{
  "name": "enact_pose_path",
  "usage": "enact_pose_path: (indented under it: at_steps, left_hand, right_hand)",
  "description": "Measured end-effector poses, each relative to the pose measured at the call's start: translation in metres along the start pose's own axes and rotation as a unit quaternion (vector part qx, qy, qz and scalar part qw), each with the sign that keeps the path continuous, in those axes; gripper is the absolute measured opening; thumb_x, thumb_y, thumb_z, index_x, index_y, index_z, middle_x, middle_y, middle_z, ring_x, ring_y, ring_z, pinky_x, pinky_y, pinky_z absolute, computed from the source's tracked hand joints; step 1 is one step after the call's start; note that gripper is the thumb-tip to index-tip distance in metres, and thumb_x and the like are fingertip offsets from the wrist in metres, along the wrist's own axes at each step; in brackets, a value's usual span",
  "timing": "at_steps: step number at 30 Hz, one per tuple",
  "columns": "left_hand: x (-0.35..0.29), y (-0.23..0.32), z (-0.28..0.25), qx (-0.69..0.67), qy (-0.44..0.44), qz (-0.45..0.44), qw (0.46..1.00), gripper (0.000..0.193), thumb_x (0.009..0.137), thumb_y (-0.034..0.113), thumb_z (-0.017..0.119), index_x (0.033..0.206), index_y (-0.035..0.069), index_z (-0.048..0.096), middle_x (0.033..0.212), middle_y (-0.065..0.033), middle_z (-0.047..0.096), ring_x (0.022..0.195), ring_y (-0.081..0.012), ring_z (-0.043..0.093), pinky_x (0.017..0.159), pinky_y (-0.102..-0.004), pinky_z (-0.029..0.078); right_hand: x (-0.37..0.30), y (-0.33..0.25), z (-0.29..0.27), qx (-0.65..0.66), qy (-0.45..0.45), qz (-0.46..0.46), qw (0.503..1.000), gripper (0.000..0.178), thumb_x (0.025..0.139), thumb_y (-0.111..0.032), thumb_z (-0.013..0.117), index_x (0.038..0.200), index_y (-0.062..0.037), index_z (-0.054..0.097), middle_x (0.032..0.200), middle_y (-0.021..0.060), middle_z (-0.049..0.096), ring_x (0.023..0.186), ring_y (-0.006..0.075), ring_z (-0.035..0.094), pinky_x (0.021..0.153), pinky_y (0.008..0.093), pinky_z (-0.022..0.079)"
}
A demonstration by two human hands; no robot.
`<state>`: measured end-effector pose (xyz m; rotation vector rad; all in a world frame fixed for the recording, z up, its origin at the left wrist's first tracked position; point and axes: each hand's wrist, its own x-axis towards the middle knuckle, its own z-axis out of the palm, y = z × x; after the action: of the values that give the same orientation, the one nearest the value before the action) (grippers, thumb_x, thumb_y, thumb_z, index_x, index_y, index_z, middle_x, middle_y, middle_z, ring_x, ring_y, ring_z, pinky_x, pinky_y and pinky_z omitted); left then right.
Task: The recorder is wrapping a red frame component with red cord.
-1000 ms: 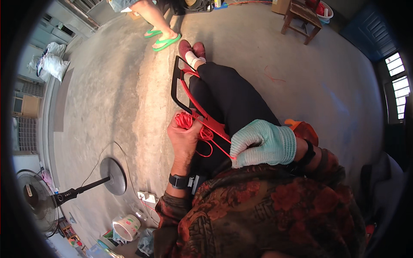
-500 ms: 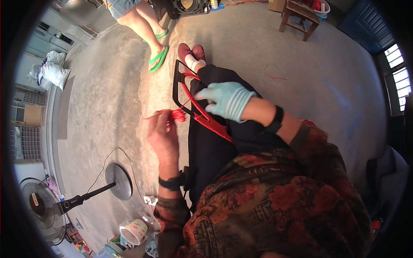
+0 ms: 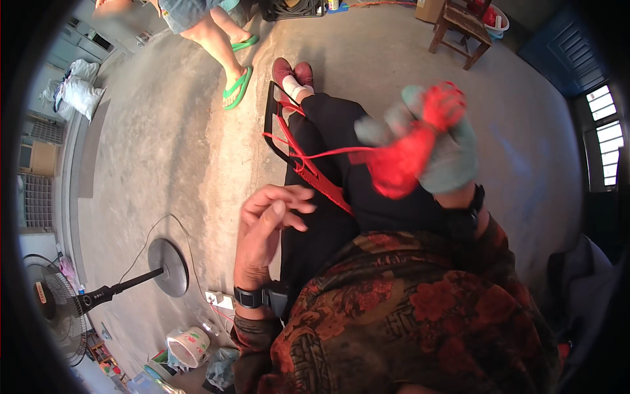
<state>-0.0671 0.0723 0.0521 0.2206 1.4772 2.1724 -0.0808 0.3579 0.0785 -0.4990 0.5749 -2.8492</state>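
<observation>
A black rectangular frame [image 3: 268, 111] lies over my legs, with a red woven strip [image 3: 328, 189] running from it across my thighs. My right hand [image 3: 453, 154], in a pale green-blue glove, grips a bundle of red cord [image 3: 401, 161], blurred by motion. From the bundle a strand of red cord [image 3: 331, 152] stretches left to the strip and frame. My left hand [image 3: 272, 213] is bare and hovers left of the woven strip. Its fingers are apart and nothing shows in them.
A person in green flip-flops [image 3: 239, 88] stands just beyond the frame. On the left are a standing fan [image 3: 56, 299], a power strip [image 3: 220, 299] and a floral bin [image 3: 188, 347]. A wooden chair [image 3: 462, 33] stands at the far right, and white sacks [image 3: 82, 92] lie far left.
The red cord bundle has passed from my left hand to my right, which has swung right and nearer to me. My left hand has opened and moved slightly right and down.
</observation>
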Motion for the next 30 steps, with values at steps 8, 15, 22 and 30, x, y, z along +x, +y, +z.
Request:
enact_pose_path:
  at_steps: [8,15,22,30]
  left_hand:
    - [0.002,-0.023,0.01,-0.417,-0.154,0.059,0.894,0.038,0.089,0.043,0.057,0.098,0.007,0.051,0.114,-0.0135,0.054,0.1,-0.0254,0.052,0.07,-0.0319,0.051]
    - [-0.054,-0.041,-0.001,-0.283,0.121,-0.083,0.948,0.036,0.092,0.036,0.055,0.11,0.005,0.053,0.08,-0.0059,0.054,0.069,-0.0164,0.052,0.053,-0.026,0.044]
    - [-0.071,-0.035,-0.004,-0.131,0.106,-0.125,0.978,0.026,0.093,0.027,0.057,0.085,0.003,0.057,0.054,0.0019,0.038,0.043,-0.007,0.033,0.038,-0.0215,0.031]
    - [-0.01,0.011,0.021,-0.162,0.095,0.147,0.971,0.035,0.093,0.025,0.055,0.12,0.003,0.054,0.124,-0.0165,0.053,0.105,-0.0235,0.058,0.076,-0.0306,0.051]
  right_hand:
    - [-0.027,0.0,0.028,-0.21,0.081,0.205,0.952,0.033,0.095,-0.033,0.048,0.1,-0.0001,0.052,0.06,0.0053,0.055,0.048,0.0186,0.055,0.067,0.0357,0.053]
    - [0.002,0.088,-0.037,-0.652,0.133,0.184,0.724,0.049,0.074,-0.036,0.076,0.108,-0.0035,0.06,0.087,0.0085,0.065,0.083,0.0219,0.063,0.073,0.0348,0.052]
    - [0.011,0.101,-0.039,-0.753,0.025,0.232,0.615,0.036,0.081,-0.034,0.068,0.098,-0.004,0.061,0.079,0.0106,0.066,0.073,0.026,0.065,0.069,0.0362,0.052]
    - [0.033,0.048,-0.048,-0.424,0.244,0.118,0.864,0.022,0.088,-0.029,0.062,0.093,-0.0078,0.065,0.068,0.0039,0.055,0.058,0.0163,0.056,0.055,0.0322,0.048]
